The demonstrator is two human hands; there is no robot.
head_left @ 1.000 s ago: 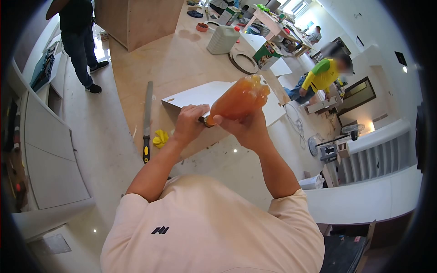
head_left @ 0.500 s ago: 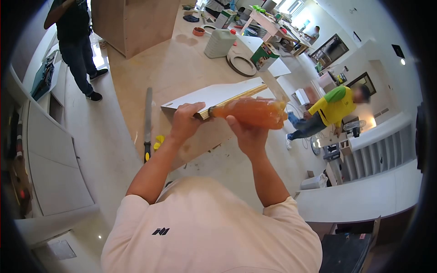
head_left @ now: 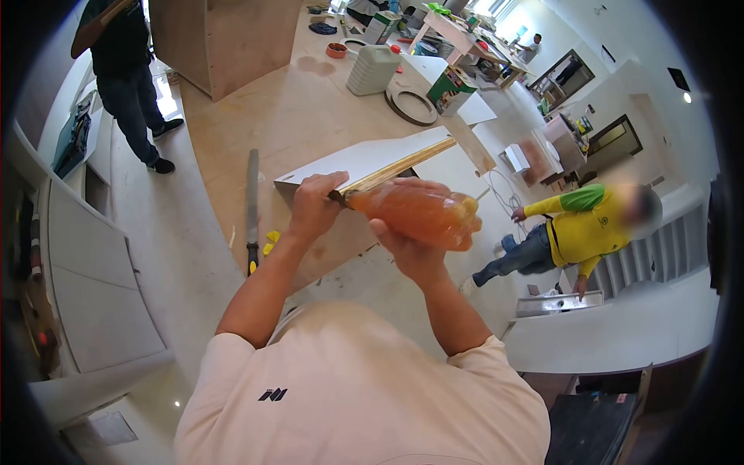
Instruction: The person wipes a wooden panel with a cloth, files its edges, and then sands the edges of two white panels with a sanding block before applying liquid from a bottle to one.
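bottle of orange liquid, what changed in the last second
The bottle of orange liquid tipped from base-up to nearly level. The person in yellow walked nearer, toward the lower right. The left hand at the neck and right hand under the body kept their grip; the white board stayed put.

Orange-filled plastic bottle [head_left: 415,213] — tipped sideways, neck leftward.

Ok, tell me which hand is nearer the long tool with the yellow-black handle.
Left. The left hand grips the neck of the bottle, just right of the long tool; the right hand holds its body, farther right.
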